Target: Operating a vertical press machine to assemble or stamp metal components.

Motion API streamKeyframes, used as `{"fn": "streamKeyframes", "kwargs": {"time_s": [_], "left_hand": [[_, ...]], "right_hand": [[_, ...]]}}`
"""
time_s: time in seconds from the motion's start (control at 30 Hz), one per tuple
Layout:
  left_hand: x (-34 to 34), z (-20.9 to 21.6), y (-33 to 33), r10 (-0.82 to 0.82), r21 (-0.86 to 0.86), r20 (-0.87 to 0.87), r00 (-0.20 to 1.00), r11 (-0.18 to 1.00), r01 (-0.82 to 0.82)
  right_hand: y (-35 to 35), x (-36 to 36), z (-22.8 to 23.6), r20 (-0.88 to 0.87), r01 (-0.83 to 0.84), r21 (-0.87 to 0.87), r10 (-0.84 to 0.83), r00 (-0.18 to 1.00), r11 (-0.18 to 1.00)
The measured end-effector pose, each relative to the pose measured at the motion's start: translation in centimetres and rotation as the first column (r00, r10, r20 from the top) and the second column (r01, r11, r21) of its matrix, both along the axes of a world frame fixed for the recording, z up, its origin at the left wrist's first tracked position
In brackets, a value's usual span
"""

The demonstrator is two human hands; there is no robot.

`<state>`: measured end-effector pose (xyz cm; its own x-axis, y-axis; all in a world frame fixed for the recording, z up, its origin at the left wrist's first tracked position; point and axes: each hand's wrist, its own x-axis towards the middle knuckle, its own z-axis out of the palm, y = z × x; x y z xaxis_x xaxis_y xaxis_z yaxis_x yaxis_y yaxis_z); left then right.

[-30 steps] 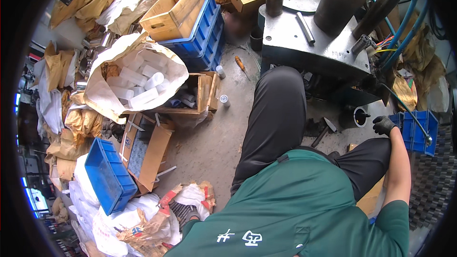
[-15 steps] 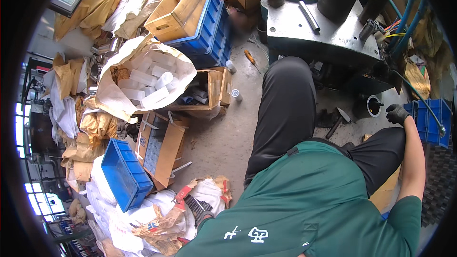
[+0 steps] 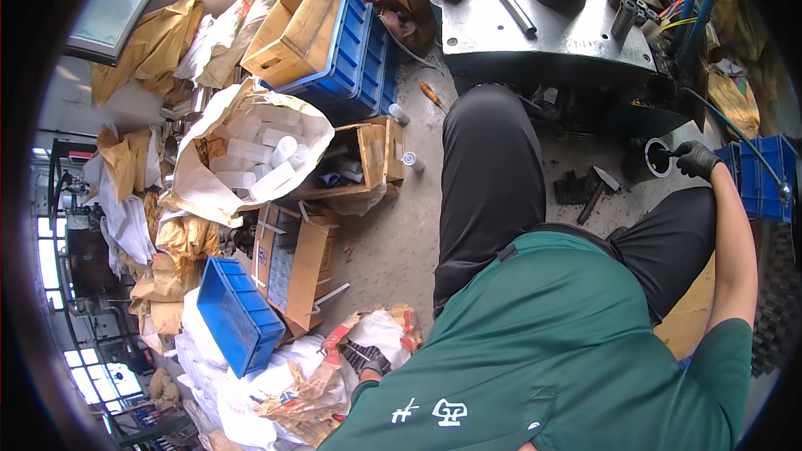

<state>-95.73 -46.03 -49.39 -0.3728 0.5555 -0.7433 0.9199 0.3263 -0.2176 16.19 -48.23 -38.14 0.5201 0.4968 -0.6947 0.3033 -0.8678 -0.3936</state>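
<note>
My right hand (image 3: 698,159), in a dark glove, is at the far right beside a dark cylindrical pot (image 3: 657,158) with a pale rim. Its fingers are closed round the end of a dark handle (image 3: 671,153) that leads into the pot; the handle's lower end is hidden inside. At the lower middle, my left hand (image 3: 380,364), also gloved, is by the mouth of a torn paper sack (image 3: 399,330). Dark ridged pieces (image 3: 357,357) lie against its fingertips. The fingers look curled, but what they hold is hard to make out.
A hammer (image 3: 594,200) lies on the floor between my legs. Ahead stands a metal press (image 3: 551,42) with a loose rod (image 3: 515,10). To the left are a sack of translucent cylinders (image 3: 185,175), a blue bin (image 3: 238,317) and a wooden crate (image 3: 372,154). An orange-handled screwdriver (image 3: 429,93) lies ahead.
My right hand has moved up to the dark handle at the pot and taken hold of it. More of my left hand shows beside the ridged pieces. The whole view has shifted slightly.
</note>
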Motion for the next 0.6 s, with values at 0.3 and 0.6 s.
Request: {"fn": "streamKeyframes", "kwargs": {"time_s": [0.3, 0.6], "left_hand": [[-0.8, -0.5, 0.3, -0.01, -0.054, 0.011, 1.0, 0.998, 0.011], [-3.3, 1.1, 4.3, -0.108, -0.163, -0.042, 0.993, 0.981, 0.1]], "right_hand": [[-2.2, -0.3, 1.0, 0.033, 0.047, -0.047, -0.045, 0.998, 0.998], [2.5, -3.0, 2.5, 0.198, -0.335, 0.096, 0.312, 0.929, 0.937]]}}
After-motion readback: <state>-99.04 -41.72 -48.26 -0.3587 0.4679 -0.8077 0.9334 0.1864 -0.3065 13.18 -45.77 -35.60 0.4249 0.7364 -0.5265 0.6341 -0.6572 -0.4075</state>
